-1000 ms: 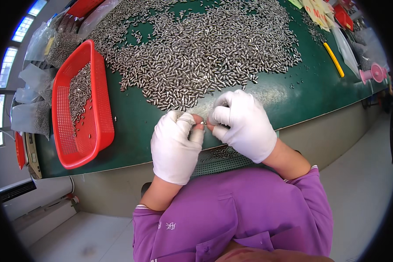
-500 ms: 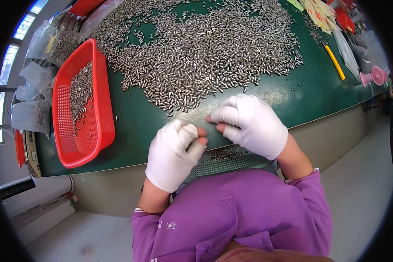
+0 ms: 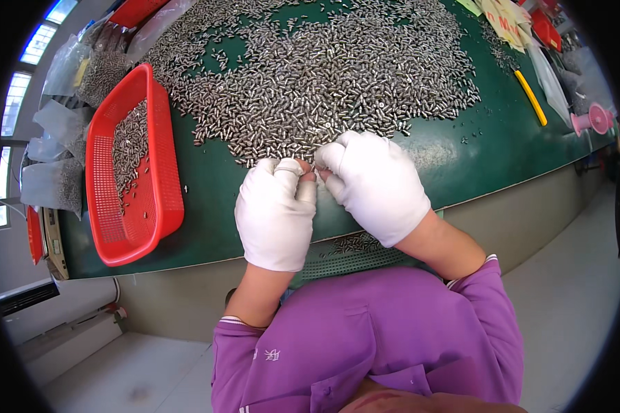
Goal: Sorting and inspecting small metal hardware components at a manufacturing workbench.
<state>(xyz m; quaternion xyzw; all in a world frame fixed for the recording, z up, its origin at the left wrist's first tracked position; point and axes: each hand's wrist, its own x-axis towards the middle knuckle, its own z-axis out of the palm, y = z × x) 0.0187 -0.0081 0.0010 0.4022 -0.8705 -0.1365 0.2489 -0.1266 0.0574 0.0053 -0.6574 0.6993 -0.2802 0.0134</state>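
Observation:
A wide pile of small, shiny metal pins [image 3: 337, 76] with pointed ends covers the green tabletop [image 3: 213, 227]. At its near edge, my left hand [image 3: 275, 217] is closed in a pinch, bare fingertips showing from a white glove. My right hand [image 3: 375, 186], gloved the same way, pinches just beside it, thumb and forefinger almost meeting the left fingertips. Whatever sits between the fingers of either hand is too small and covered to make out. Below the table edge, a green basket [image 3: 372, 261] in front of me holds more small metal pieces [image 3: 355, 244].
On the left stands a red plastic basket [image 3: 167, 172] partly filled with metal pins. Clear bags [image 3: 52, 182] of small parts lie beyond it. A yellow-handled tool [image 3: 530, 98] and a pink spool-like object [image 3: 592, 120] lie at the right.
Both hands have moved away from me to the pile's near edge. They have come closer together, and the right fingers have closed up toward the left ones.

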